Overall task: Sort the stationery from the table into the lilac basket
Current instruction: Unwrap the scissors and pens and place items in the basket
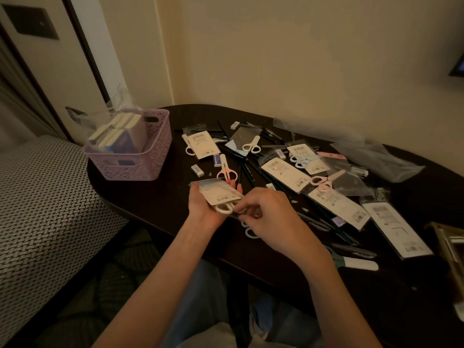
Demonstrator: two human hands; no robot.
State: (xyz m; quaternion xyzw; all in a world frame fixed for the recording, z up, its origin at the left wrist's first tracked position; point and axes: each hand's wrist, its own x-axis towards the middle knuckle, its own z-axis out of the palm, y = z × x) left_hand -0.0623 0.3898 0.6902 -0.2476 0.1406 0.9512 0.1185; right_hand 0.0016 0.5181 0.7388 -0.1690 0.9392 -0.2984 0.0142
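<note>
The lilac basket stands at the table's left end with packs of notepads inside. My left hand cradles a packaged pair of white scissors over the near table edge. My right hand pinches the lower end of that same packet by the scissor handles. Loose pink scissors lie just beyond my hands. White scissors, packaged scissors, erasers and dark pencils are scattered across the dark table.
Empty clear plastic bags lie at the table's far right. More carded packets and a white-capped item sit at the right. A patterned upholstered seat adjoins the table on the left. Walls close off the back.
</note>
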